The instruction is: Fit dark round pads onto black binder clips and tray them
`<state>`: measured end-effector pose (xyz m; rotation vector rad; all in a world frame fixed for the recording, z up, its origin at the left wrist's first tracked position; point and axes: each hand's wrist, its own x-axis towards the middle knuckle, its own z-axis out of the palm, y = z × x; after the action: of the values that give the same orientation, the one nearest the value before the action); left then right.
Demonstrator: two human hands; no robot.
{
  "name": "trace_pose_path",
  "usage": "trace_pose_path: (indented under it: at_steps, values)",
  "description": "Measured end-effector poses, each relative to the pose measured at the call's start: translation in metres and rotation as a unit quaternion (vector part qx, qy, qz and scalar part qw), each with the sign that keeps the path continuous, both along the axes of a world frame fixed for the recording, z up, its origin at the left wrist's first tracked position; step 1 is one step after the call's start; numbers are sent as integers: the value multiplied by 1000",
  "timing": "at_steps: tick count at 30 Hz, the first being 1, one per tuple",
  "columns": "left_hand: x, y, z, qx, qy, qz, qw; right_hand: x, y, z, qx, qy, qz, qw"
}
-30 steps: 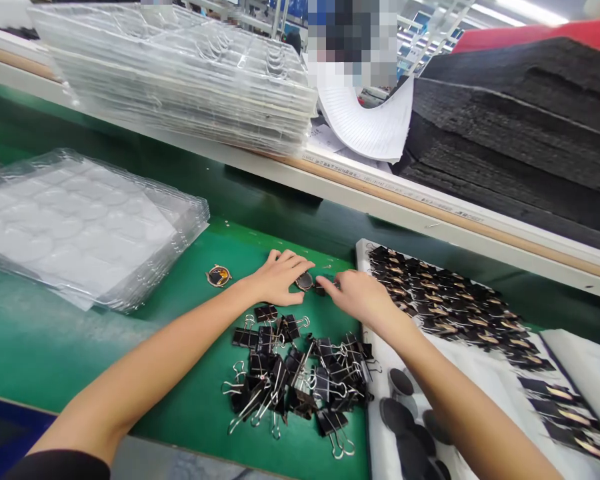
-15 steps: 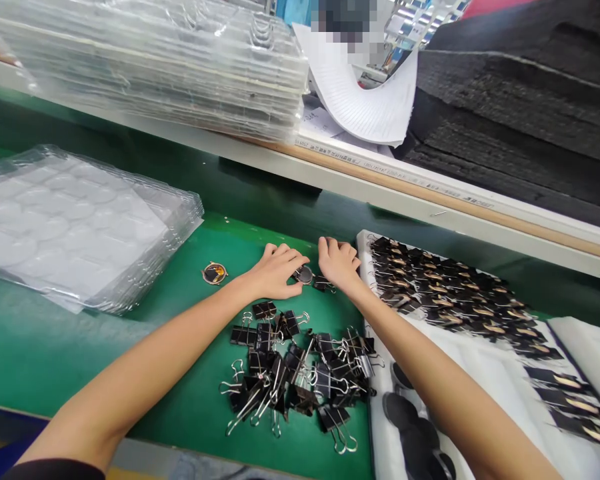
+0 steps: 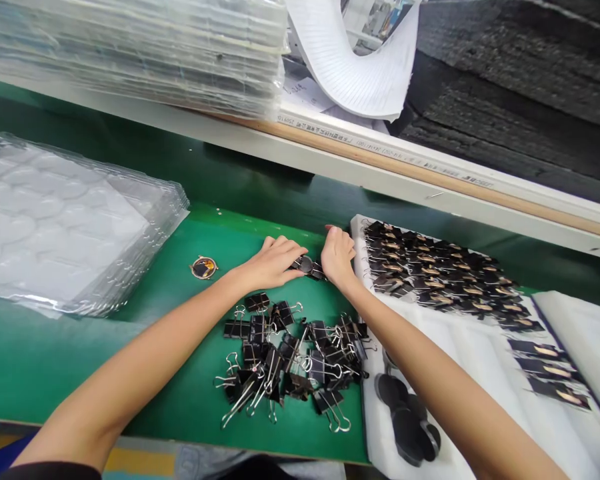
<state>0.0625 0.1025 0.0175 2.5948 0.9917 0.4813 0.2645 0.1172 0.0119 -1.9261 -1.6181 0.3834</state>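
My left hand (image 3: pixel 276 261) is closed at the left side of a small round dark watch case (image 3: pixel 306 265), its thumb and fingers around that edge. Black binder clips sit against the case; one binder clip (image 3: pixel 318 271) is on its right side, close to my right hand. My right hand (image 3: pixel 337 256) has its fingers curled in; what they hold, if anything, is hidden. Nearer to me lies a loose pile of black binder clips (image 3: pixel 285 360) with silver handles. Left of my left hand a round watch case (image 3: pixel 203 267) with an orange-and-black face lies on the green mat.
A white foam tray (image 3: pixel 460 360) on the right holds rows of clipped pieces (image 3: pixel 430 267) and several black discs (image 3: pixel 414 427). Clear plastic trays (image 3: pixel 70 227) are stacked at left. A shelf (image 3: pixel 340 140) crosses behind, bearing more plastic trays, curled paper (image 3: pixel 360 87) and black foam (image 3: pixel 520 100).
The right-hand binder clip, earlier slightly apart from the round case, now sits against it. Both hands stay close together. The view has tilted down a little.
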Motion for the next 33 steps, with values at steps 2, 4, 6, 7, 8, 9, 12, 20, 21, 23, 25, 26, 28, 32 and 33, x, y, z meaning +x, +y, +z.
trace_pose_path:
  at_steps: [2, 4, 6, 7, 8, 9, 12, 20, 21, 23, 25, 26, 28, 32, 33]
  values:
    - [2, 0, 1, -1, 4, -2, 1000, 0, 0, 0, 4, 1, 1, 1000]
    - [4, 0, 2, -3, 7, -3, 1000, 0, -1, 1, 0, 0, 2, 1000]
    - [5, 1, 3, -4, 8, -6, 1000, 0, -2, 3, -6, -2, 3, 1000]
    - [5, 1, 3, -5, 8, -8, 1000, 0, -2, 4, -8, -3, 4, 1000]
    - [5, 1, 3, -5, 8, -10, 1000, -1, -3, 5, -10, -4, 4, 1000]
    - [5, 1, 3, -7, 8, -13, 1000, -1, -3, 5, -12, -3, 3, 1000]
    - [5, 0, 2, -8, 5, -13, 1000, -1, -4, 6, -13, 2, -3, 1000]
    - [6, -1, 1, 7, 17, -3, 1000, -2, -3, 7, -17, 5, -3, 1000]
    - [6, -1, 1, 12, 18, -3, 1000, -2, -3, 7, -17, 5, -3, 1000]
    - [6, -1, 0, 19, 18, -2, 1000, -2, -4, 6, -16, 4, 0, 1000]
    - [6, 0, -1, 21, 16, 1, 1000, -2, -4, 6, -15, 5, 0, 1000]
    - [5, 0, -2, 17, 13, 2, 1000, -2, -3, 6, -16, 7, -2, 1000]
    - [4, 0, -1, 3, 1, 4, 1000, -1, 0, 8, -25, 14, -13, 1000]
    - [-3, 0, 3, -63, -88, 7, 994, 3, 11, 20, -36, 135, -7, 990]
    - [-5, 0, 4, -92, -123, 17, 988, 5, 11, 25, -42, 187, 20, 981]
